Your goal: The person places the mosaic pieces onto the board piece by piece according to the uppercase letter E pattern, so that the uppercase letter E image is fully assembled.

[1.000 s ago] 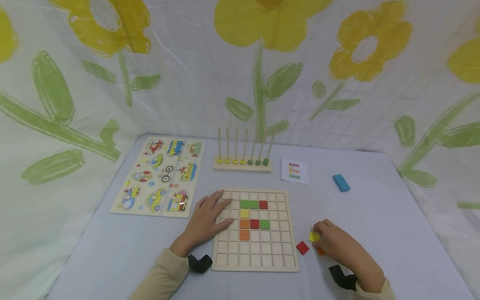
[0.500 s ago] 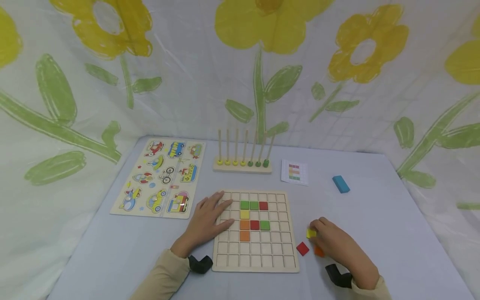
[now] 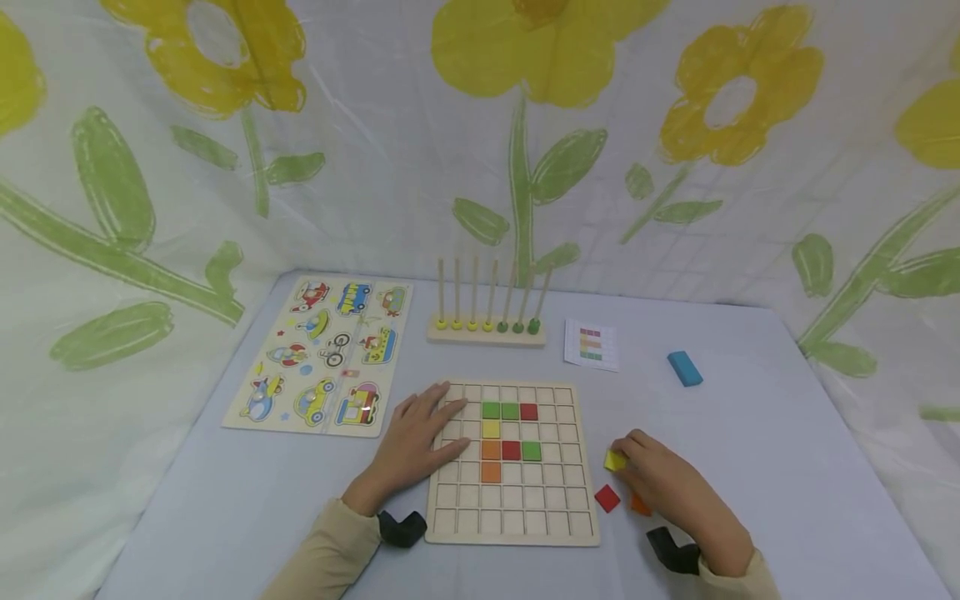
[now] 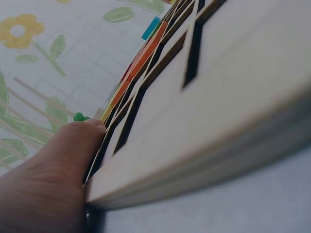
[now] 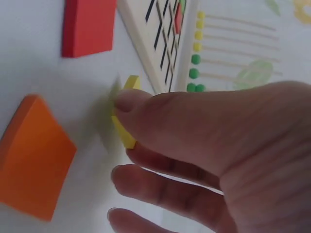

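Note:
My right hand (image 3: 660, 479) pinches a yellow square tile (image 5: 127, 133) between thumb and fingers, to the right of the wooden grid board (image 3: 555, 498). An orange tile (image 5: 41, 160) lies on the table below that hand, partly covered by it in the head view. Just beside the board is a red tile (image 3: 607, 498). With fingers spread, my left hand (image 3: 412, 442) rests on the board's left edge; its thumb (image 4: 73, 141) lies on the surface. Several green, red, yellow and orange tiles, among them an orange one (image 3: 491, 472), sit in the board's squares.
Behind the board stands a wooden rod rack (image 3: 487, 335) with yellow and green beads. A card with a coloured pattern (image 3: 591, 345) lies right of it, then a blue block (image 3: 685, 368). A vehicle picture puzzle (image 3: 318, 354) lies at the back left.
My right hand has moved a little to the left and away from me with the yellow tile, uncovering more of the orange tile. The left hand stays on the board.

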{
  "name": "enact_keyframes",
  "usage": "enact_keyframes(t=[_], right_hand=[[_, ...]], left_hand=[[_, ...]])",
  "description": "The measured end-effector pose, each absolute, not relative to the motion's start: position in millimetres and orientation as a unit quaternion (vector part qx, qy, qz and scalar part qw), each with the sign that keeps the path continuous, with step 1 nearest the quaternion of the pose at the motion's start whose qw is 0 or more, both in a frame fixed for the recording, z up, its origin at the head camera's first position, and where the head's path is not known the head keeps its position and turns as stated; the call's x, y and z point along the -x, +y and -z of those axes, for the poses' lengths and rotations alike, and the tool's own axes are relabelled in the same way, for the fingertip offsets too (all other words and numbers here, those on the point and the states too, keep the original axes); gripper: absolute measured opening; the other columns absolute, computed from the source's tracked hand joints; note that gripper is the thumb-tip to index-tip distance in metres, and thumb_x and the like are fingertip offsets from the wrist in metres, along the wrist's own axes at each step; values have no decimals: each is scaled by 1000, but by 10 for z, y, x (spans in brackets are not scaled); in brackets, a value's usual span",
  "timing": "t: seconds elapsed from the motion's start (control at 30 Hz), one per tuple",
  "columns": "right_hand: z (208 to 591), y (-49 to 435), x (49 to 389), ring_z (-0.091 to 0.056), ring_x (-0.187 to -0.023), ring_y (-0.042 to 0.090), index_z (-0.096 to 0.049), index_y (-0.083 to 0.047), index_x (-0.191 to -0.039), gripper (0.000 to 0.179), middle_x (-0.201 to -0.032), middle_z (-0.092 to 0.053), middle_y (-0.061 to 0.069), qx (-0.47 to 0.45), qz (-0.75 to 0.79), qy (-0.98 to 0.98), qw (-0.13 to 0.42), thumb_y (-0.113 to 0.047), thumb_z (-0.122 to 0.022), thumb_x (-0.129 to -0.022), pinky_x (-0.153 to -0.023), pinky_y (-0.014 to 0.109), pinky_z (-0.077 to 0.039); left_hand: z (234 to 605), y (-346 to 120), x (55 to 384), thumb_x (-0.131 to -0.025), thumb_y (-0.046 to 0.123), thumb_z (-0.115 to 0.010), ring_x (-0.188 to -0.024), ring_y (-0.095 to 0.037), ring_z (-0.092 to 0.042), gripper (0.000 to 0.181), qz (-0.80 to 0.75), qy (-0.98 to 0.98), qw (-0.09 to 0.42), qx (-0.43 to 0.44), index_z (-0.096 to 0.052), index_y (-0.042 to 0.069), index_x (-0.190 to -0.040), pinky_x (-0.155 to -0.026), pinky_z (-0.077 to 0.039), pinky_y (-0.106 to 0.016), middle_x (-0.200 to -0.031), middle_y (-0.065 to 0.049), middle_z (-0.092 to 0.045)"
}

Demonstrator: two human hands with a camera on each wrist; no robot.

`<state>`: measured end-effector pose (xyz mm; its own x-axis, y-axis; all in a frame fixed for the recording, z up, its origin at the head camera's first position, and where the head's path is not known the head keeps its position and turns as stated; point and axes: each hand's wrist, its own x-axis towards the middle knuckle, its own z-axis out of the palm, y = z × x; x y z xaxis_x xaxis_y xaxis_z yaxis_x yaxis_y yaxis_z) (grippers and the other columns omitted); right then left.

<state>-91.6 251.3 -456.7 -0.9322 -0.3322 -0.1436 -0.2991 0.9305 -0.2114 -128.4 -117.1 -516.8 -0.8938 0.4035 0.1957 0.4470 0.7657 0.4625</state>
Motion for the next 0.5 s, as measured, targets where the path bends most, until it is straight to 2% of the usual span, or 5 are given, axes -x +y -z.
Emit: enact_keyframes(t=[0.27, 0.33, 0.5], right_hand=[[4483, 2233, 920, -53, -86, 3, -64, -14, -114, 34, -104, -59, -7, 193, 105, 973, 73, -18, -75, -82, -80, 24, -53], [4482, 2143, 917, -52, -83, 3, -63, -14, -116, 35, -105, -59, -7, 206, 106, 970, 73, -19, -75, -83, -75, 21, -53], [4504, 1957, 885, -52, -81, 2, -63, -18, -113, 31, -103, -59, -11, 271, 111, 955, 40, -24, -74, -85, -72, 19, -52]], left_hand=[[5171, -1168, 1286, -90, 53, -56, -143, -25, -26, 61, 251, -941, 40, 225, -47, 22, -142, -115, -17, -52, -154, -9, -33], [5169, -1167, 1287, -90, 53, -56, -143, -26, -27, 61, 252, -940, 42, 225, -47, 22, -142, -114, -17, -52, -154, -9, -33], [5167, -1165, 1289, -90, 52, -57, -142, -27, -28, 60, 255, -939, 45, 228, -48, 22, -141, -114, -18, -52, -153, -10, -34]])
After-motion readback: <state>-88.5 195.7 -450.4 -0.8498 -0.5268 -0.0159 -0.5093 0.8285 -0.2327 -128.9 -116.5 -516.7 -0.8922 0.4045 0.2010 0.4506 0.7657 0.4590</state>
